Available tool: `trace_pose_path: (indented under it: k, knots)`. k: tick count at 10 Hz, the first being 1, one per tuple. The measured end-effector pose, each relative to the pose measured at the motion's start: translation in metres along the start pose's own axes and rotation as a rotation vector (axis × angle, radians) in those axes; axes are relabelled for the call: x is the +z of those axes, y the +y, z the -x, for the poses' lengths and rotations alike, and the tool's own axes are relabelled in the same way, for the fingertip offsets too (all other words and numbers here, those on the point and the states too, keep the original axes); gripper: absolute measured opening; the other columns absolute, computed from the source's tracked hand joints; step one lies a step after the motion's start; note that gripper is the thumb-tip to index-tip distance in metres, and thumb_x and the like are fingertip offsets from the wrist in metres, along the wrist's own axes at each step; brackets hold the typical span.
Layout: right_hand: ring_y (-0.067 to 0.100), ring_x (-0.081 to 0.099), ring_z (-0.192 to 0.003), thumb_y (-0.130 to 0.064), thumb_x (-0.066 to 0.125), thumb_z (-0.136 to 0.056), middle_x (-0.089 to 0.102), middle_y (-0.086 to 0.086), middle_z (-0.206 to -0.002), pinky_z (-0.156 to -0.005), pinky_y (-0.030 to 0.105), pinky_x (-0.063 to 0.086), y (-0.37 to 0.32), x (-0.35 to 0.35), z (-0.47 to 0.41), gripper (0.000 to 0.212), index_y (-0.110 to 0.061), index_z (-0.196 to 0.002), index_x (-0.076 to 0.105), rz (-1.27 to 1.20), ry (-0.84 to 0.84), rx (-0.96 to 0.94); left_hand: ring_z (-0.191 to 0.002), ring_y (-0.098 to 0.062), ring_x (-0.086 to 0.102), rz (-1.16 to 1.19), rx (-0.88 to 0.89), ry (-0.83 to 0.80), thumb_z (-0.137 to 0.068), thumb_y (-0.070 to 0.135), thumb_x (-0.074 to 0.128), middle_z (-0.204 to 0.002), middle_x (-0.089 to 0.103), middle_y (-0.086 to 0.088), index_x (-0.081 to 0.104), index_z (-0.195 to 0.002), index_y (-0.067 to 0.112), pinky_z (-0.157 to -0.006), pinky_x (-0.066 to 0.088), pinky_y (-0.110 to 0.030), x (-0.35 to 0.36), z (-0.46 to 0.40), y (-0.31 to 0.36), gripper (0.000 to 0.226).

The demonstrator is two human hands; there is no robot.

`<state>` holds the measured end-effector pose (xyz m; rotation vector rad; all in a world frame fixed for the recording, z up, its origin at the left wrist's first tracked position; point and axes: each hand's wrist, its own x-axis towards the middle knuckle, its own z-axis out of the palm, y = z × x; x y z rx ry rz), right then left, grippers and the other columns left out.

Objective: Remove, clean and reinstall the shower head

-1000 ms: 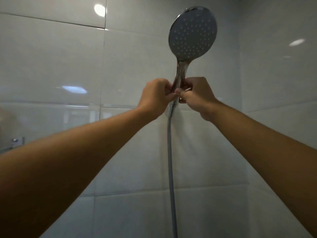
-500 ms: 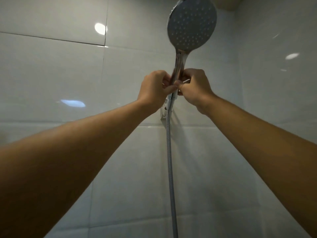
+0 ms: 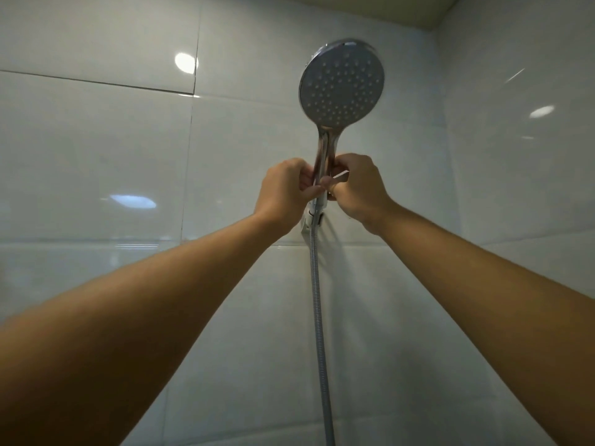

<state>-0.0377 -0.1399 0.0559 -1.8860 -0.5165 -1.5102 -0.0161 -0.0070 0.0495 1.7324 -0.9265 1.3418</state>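
Chrome shower head (image 3: 342,88) stands upright at the wall; my left grip (image 3: 283,191) and right grip (image 3: 360,188) both pinch its handle (image 3: 324,162) above the hose (image 3: 318,317).

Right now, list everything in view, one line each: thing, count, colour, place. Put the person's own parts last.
shower head: one, chrome rim, grey face, upper centre, handle held below.
hose: one, silver, hanging straight down from the handle.
wall bracket: one, chrome, at the handle's foot.
wall tiles: many, glossy white, behind and on the right wall.
left hand: one, gripping the handle from the left.
right hand: one, gripping the handle from the right.
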Motion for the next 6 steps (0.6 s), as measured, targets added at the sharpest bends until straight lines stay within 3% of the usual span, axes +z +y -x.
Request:
trace_pose_path:
  k: [2, 3, 5, 6]
  knots:
    - [0.027, 0.070, -0.083, -0.004, 0.069, -0.083, 0.070, 0.007, -0.092, -0.079, 0.047, 0.059, 0.012, 0.006, 0.009, 0.016, -0.007, -0.099, 0.069, 0.012, -0.022, -0.003, -0.070, -0.009, 0.064, 0.047, -0.052, -0.034, -0.079, 0.031, 0.077, -0.076, 0.064, 0.010, 0.064, -0.089, 0.016, -0.064, 0.053, -0.017, 0.007, 0.011, -0.004, 0.022]
    - [0.026, 0.069, -0.084, -0.006, 0.068, -0.084, 0.070, 0.006, -0.094, -0.080, 0.046, 0.059, 0.010, 0.005, 0.011, 0.017, -0.008, -0.100, 0.068, -0.003, -0.021, 0.008, -0.072, -0.009, 0.063, 0.061, -0.060, -0.028, -0.082, 0.031, 0.073, -0.078, 0.063, 0.009, 0.061, -0.089, 0.017, -0.064, 0.053, -0.019, 0.008, 0.013, -0.001, 0.020]
    - [0.021, 0.066, -0.091, -0.016, 0.066, -0.089, 0.069, 0.005, -0.102, -0.088, 0.042, 0.055, 0.000, -0.001, 0.021, 0.022, -0.011, -0.110, 0.067, 0.027, -0.065, 0.062, -0.085, -0.022, 0.063, -0.047, -0.137, -0.069, -0.083, 0.020, 0.072, -0.097, 0.063, -0.004, 0.056, -0.093, 0.017, -0.078, 0.057, -0.041, 0.011, 0.019, 0.001, 0.020]
    - [0.022, 0.063, -0.101, -0.029, 0.064, -0.092, 0.066, 0.006, -0.113, -0.094, 0.038, 0.052, 0.001, -0.006, 0.030, 0.036, -0.010, -0.122, 0.059, 0.077, -0.074, 0.192, -0.085, -0.022, 0.062, -0.080, -0.175, -0.056, -0.082, 0.021, 0.073, -0.099, 0.062, -0.005, 0.056, -0.099, 0.016, -0.076, 0.056, -0.035, 0.008, 0.028, 0.003, 0.024]
